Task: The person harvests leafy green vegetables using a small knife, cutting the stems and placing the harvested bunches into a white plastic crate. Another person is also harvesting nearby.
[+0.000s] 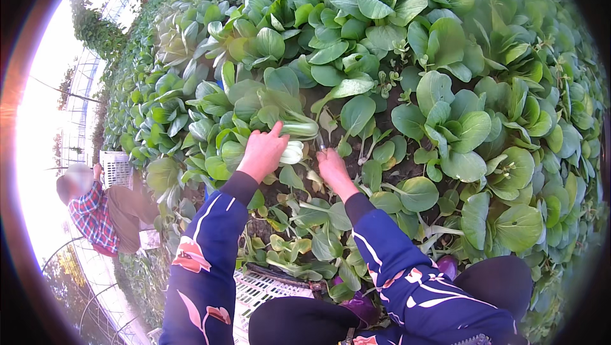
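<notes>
My left hand (265, 148) rests against a head of bok choy (300, 128) with a pale green stem, its index finger pointing forward. Beside that hand lies another bok choy base, white and cut (292, 152); whether the fingers hold either plant is hard to tell. My right hand (331, 166) is closed around the handle of a small metal-bladed cutting tool (321, 141), just right of the cut stems. Loose leaves (312, 213) and bare soil lie below both hands. Uncut bok choy (451, 123) stands to the right.
Dense bok choy (377, 6) grows ahead and on both sides. A white slatted plastic crate (267, 292) is by my knees. Another person (98, 216) in a checked shirt crouches at the far left beside a white crate (116, 169). Greenhouse framing (79, 120) rises behind.
</notes>
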`<state>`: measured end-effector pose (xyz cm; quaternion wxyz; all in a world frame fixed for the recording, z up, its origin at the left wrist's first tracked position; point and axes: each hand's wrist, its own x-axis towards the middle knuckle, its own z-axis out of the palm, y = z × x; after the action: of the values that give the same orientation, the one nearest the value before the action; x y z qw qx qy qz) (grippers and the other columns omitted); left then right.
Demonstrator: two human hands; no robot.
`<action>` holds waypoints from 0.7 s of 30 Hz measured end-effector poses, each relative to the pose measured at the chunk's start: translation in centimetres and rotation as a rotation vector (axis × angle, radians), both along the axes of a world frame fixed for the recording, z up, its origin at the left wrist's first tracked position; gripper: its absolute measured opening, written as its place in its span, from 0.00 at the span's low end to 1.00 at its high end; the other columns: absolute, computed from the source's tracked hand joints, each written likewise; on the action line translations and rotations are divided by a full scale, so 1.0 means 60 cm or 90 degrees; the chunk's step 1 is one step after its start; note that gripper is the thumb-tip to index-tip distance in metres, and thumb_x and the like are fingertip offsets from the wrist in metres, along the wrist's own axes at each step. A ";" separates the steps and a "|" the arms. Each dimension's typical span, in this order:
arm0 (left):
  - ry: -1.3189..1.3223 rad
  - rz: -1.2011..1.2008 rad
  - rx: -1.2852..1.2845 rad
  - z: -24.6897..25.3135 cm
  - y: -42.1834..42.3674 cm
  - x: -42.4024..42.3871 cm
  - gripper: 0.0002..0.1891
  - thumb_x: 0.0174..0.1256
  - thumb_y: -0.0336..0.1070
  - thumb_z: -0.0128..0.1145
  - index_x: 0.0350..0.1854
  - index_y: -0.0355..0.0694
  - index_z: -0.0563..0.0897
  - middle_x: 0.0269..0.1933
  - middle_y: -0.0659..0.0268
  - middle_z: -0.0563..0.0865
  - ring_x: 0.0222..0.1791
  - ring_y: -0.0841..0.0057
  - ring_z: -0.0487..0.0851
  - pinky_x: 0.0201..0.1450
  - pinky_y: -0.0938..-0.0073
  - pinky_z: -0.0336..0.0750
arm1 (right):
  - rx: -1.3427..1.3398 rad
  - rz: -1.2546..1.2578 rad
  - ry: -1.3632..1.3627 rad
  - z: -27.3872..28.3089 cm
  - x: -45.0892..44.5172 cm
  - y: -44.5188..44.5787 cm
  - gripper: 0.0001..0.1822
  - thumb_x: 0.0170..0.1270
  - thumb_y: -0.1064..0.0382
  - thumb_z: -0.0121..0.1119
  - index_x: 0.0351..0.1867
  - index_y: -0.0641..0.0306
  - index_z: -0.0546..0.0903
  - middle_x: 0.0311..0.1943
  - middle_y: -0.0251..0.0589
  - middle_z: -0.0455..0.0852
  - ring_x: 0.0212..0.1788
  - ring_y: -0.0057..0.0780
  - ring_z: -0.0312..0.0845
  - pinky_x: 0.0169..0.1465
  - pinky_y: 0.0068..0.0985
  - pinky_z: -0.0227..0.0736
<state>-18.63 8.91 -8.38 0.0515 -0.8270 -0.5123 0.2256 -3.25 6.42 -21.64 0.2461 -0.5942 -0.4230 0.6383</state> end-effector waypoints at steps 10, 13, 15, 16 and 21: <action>-0.411 0.225 -0.130 0.165 -0.059 0.056 0.30 0.39 0.27 0.62 0.54 0.43 0.80 0.58 0.55 0.77 0.52 0.55 0.80 0.56 0.63 0.74 | 0.053 -0.321 0.449 0.075 0.098 -0.026 0.13 0.55 0.73 0.66 0.41 0.62 0.77 0.27 0.27 0.77 0.21 0.12 0.68 0.22 0.14 0.64; -0.592 0.274 -0.266 0.190 -0.094 0.044 0.33 0.38 0.28 0.63 0.57 0.35 0.77 0.53 0.54 0.80 0.53 0.64 0.80 0.58 0.69 0.71 | 0.042 -0.243 0.682 0.149 0.116 -0.007 0.30 0.56 0.72 0.66 0.62 0.62 0.70 0.44 0.35 0.81 0.25 0.12 0.70 0.23 0.10 0.67; -0.685 0.411 -0.376 0.203 -0.122 0.058 0.34 0.40 0.28 0.64 0.59 0.32 0.74 0.49 0.58 0.82 0.52 0.72 0.80 0.58 0.72 0.71 | 0.029 -0.160 0.751 0.160 0.113 -0.009 0.34 0.55 0.72 0.67 0.64 0.63 0.67 0.47 0.38 0.81 0.28 0.13 0.73 0.24 0.11 0.68; -0.702 0.413 -0.384 0.200 -0.134 0.058 0.36 0.40 0.29 0.65 0.60 0.34 0.72 0.49 0.61 0.82 0.52 0.77 0.78 0.58 0.74 0.70 | 0.024 -0.145 0.750 0.166 0.111 -0.013 0.30 0.54 0.72 0.68 0.60 0.64 0.71 0.44 0.37 0.82 0.28 0.13 0.74 0.24 0.12 0.68; -0.983 0.519 -0.281 0.212 -0.166 0.039 0.40 0.38 0.17 0.60 0.64 0.34 0.69 0.61 0.57 0.77 0.59 0.72 0.76 0.63 0.70 0.68 | 0.068 -0.145 0.654 0.177 0.125 -0.018 0.18 0.54 0.70 0.69 0.46 0.64 0.79 0.35 0.31 0.84 0.28 0.12 0.73 0.25 0.12 0.66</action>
<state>-16.31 -1.04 4.32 -0.5512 -0.4931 -0.6030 -0.2990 4.28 5.33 -11.02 0.5193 -0.2339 -0.2124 0.7940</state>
